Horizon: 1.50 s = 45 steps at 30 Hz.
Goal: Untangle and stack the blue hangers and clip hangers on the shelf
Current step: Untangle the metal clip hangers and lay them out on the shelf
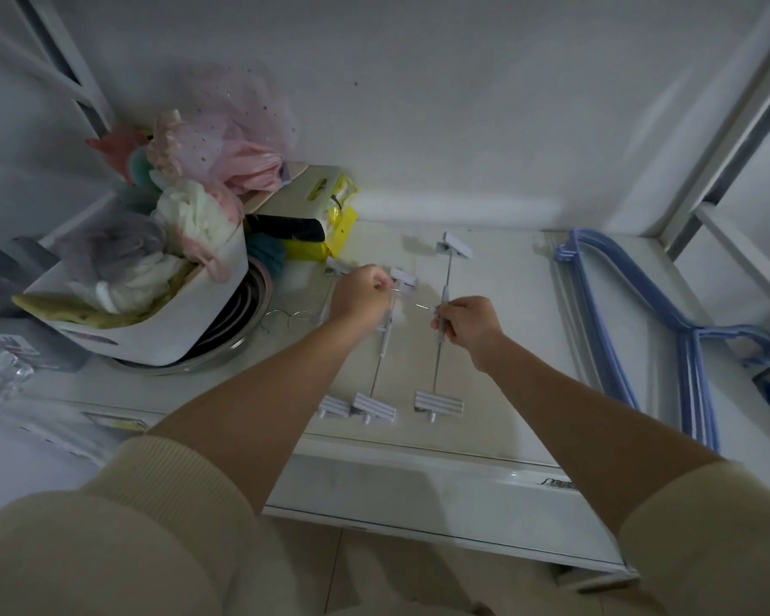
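Left hand (360, 292): arm reaches forward from a rolled-up cream sleeve (152, 504), bare forearm extended over the shelf (485, 437). Hand seen from the back, fingers curled and pinching the metal middle of a clip hanger (385, 335), which blurs beneath the knuckles.

Right hand (465, 321): arm extended likewise, wrist bent slightly inward. Fingers curled round the rod of a second clip hanger (444, 277) at its centre, near the hook.

Clip hangers, white clips on thin metal rods: the right-hand one lies lengthwise on the shelf, far clip (454, 245) towards the back wall, near clip (439, 403) by the front edge. The left-hand one has a clip (404, 277) just past the fingers and a clip (373, 409) near the front edge; another white clip (333, 406) lies just beside that one. How many hangers lie under the left hand cannot be told.

Blue hangers (605, 331): a stack lying flat at the right end of the shelf, well apart from both hands, hooks towards the right edge.

Other contents: white box (161, 331) of crumpled pale fabrics at the left, tilted on a metal basin (241, 331); yellow packet (334, 242) behind it, against the wall.
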Each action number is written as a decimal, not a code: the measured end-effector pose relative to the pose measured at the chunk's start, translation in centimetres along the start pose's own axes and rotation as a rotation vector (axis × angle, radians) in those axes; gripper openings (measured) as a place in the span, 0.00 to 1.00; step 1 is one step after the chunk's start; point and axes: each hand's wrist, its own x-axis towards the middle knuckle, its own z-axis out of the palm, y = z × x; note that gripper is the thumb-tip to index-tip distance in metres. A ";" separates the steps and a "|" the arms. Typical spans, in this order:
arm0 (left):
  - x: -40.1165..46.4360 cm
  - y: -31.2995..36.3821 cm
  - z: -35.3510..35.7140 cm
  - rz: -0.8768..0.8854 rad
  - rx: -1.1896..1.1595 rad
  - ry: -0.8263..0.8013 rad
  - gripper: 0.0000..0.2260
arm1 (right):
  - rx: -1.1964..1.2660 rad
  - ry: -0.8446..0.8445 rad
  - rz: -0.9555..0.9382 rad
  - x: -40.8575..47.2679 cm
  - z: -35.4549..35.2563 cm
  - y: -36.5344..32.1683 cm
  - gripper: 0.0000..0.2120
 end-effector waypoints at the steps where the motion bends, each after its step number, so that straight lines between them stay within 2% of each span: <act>1: 0.0 -0.6 0.0 -0.003 0.039 0.007 0.07 | -0.010 -0.008 0.022 0.1 0.2 0.3 0.08; 3: 0.1 -1.6 0.0 -0.006 0.094 0.001 0.07 | -0.054 -0.031 0.051 0.5 0.7 0.7 0.07; 7: 0.4 -2.5 0.2 -0.029 0.157 -0.001 0.08 | -0.250 -0.028 0.042 1.2 1.9 1.6 0.14; 12: 0.6 -2.9 0.8 -0.044 0.160 -0.033 0.09 | -0.395 0.001 0.022 0.8 2.1 1.9 0.09; 22: 0.6 -3.6 1.1 -0.079 0.137 -0.044 0.10 | -0.472 0.002 -0.001 0.6 2.6 1.8 0.13; 29: 0.6 -3.7 1.4 -0.062 0.181 -0.051 0.11 | -0.508 -0.006 -0.039 -0.1 2.6 1.4 0.21; 33: 0.6 -3.7 1.6 -0.041 0.216 -0.075 0.13 | -0.609 0.002 -0.078 -0.3 2.5 1.4 0.20; 45: 0.6 -3.4 1.4 -0.051 0.214 -0.097 0.13 | -0.600 -0.035 -0.065 -0.3 2.3 1.2 0.22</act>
